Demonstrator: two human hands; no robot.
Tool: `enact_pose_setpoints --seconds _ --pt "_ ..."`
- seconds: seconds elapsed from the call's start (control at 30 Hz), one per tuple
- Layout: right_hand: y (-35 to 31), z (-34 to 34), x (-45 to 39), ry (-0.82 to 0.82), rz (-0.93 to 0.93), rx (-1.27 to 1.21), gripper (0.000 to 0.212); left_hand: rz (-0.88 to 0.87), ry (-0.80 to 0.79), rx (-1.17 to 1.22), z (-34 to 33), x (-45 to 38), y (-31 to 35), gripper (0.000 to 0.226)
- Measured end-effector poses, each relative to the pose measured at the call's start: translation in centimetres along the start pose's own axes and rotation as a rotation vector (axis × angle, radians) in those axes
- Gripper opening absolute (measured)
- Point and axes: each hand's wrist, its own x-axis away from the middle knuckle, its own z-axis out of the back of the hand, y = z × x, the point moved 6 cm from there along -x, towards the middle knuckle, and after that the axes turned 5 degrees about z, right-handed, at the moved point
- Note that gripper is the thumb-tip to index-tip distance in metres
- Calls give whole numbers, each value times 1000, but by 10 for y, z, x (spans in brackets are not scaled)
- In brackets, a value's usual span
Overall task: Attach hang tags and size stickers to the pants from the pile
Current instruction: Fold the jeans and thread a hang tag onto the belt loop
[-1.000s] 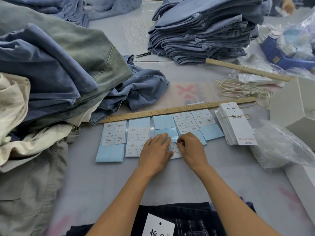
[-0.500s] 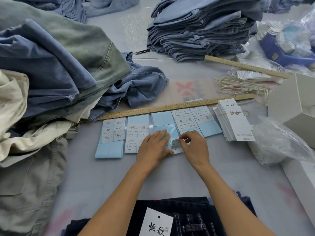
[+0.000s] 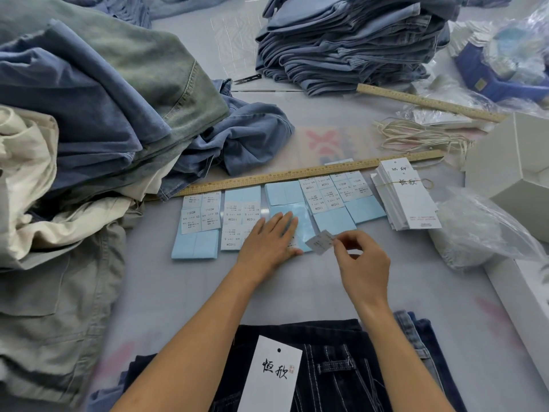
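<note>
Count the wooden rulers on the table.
2. One ruler lies across the middle, just above the sticker sheets. The other lies at an angle, far right, below the folded stack.

A pale grey worktop (image 3: 166,292) carries a loose pants pile (image 3: 89,129) at 9 o'clock, a folded stack (image 3: 341,46) at 12, a ruler (image 3: 297,173) with sticker sheets (image 3: 267,209) below it at centre, tags (image 3: 407,197) at 3, dark pants (image 3: 335,370) at 6
</note>
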Motion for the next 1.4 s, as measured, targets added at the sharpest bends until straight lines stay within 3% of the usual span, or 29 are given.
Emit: enact_pose_setpoints --seconds 0.13,0.2,0.3,0.37,0.6,1.0,1.2,1.4 --pt "-7 3 31 -48 -65 -150 18 -127 232 -4 22 20 14 65" --pt "-9 3 46 -59 -100 -213 18 -48 292 353 43 34 14 50" --pt "-16 -4 65 -128 -115 -233 17 110 167 1061 60 66 4 32" --pt "-23 -10 77 -217 -110 -208 18 63 91 1182 69 95 6 31" --pt "-44 -7 128 -401 -161 -220 13 -2 62 1075 63 182 0 11" --pt "-36 2 197 -586 -273 -83 9 90 -110 897 32 255 12 11" --pt "-33 4 202 -648 -290 -137 9 166 -6 784 32 270 18 9" --pt "-31 -2 200 -672 -290 -73 8 248 -28 1016 25 273 10 12"
